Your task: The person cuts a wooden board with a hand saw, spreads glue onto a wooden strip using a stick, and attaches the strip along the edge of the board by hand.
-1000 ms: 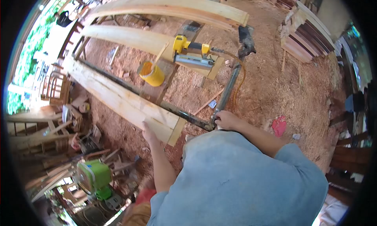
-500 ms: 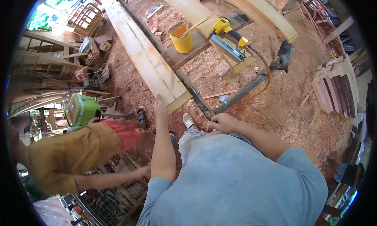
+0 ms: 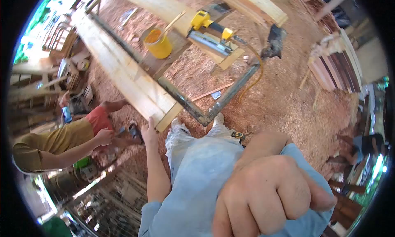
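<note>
My left hand [image 3: 149, 132] grips the near end corner of a long pale wooden plank [image 3: 131, 82], one digit showing on the edge. The plank lies along a metal frame [image 3: 187, 103]. Raised close to the camera, my right hand [image 3: 267, 191] is curled into a fist in front of my blue shirt. Its palm side is hidden, so I cannot see whether anything is in it. A yellow nail gun [image 3: 212, 31] rests on another board [image 3: 222, 58]. To its left stands a yellow bucket [image 3: 159, 47] with orange contents and a stick in it.
A co-worker [image 3: 68, 140] in a mustard shirt stands at the left. An orange hose [image 3: 253, 84] runs from the nail gun. Stacked boards [image 3: 335, 68] stand at the right. Wood shavings [image 3: 284, 109] cover the floor. A black-and-yellow tape measure [image 3: 238, 135] is at my waist.
My right hand has left the waist area and risen close to the camera. My left hand stays at the plank's end. The view has shifted, and the co-worker has changed posture.
</note>
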`<control>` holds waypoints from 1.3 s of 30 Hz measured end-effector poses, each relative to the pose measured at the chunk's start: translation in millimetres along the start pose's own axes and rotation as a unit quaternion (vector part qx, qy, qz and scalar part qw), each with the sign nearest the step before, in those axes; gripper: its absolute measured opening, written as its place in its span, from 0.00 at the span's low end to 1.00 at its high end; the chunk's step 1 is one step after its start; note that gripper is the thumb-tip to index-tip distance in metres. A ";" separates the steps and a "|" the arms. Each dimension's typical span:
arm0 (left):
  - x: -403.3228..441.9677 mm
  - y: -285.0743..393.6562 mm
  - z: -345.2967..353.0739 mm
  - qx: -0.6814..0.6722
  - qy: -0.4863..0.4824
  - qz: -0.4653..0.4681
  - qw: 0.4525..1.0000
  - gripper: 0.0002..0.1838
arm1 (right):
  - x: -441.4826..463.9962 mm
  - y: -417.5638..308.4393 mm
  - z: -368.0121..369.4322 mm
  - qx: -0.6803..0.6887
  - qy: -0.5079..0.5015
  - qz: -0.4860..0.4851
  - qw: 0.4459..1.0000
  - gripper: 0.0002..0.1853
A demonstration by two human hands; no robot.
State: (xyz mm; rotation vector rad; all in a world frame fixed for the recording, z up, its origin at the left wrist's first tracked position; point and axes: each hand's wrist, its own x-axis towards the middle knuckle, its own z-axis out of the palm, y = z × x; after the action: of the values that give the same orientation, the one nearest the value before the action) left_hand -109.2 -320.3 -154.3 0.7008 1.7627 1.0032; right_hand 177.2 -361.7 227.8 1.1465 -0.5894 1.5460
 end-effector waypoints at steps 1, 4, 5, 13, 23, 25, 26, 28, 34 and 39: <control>16.2 -4.7 -14.7 0.034 -0.063 0.046 0.996 0.22 | -0.5 10.0 2.1 0.008 0.070 -0.023 0.997 0.33; 20.9 37.3 -9.7 0.043 0.156 0.123 0.979 0.18 | -3.4 45.0 -14.5 -0.093 0.103 -0.093 0.986 0.34; 35.1 47.6 -13.7 0.079 0.189 0.160 0.966 0.15 | -2.4 55.6 -21.4 -0.180 0.072 -0.130 0.972 0.34; 195.5 129.3 -8.6 0.143 0.013 0.474 0.869 0.21 | 22.6 113.2 -17.7 -0.625 -0.010 -0.204 0.754 0.28; 173.3 183.3 86.8 0.307 -0.160 0.469 0.812 0.31 | -50.1 212.7 12.8 -0.838 0.126 -0.205 0.489 0.24; 176.6 181.5 88.8 0.368 -0.147 0.476 0.785 0.33 | -87.3 216.2 40.3 -0.893 0.349 -0.088 0.271 0.25; 154.4 188.3 81.2 0.321 -0.181 0.447 0.815 0.30 | -64.5 206.2 26.0 -0.890 0.160 -0.086 0.417 0.26; 138.0 197.5 73.5 0.248 -0.249 0.390 0.851 0.25 | -55.3 191.7 11.7 -0.860 0.081 -0.038 0.503 0.25; 142.5 187.8 79.9 0.436 -0.141 0.492 0.740 0.27 | -128.6 188.3 -43.2 -0.834 0.531 0.055 0.140 0.09; 152.0 196.0 87.5 0.515 -0.188 0.544 0.636 0.29 | -124.8 184.9 -81.4 -0.797 0.580 0.147 0.087 0.09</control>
State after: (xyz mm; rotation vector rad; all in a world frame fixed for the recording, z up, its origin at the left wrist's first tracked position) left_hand -81.6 -72.2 -71.4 2.7038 1.2786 0.2870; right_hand -28.9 -407.1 118.9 -1.9467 -0.7308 0.5295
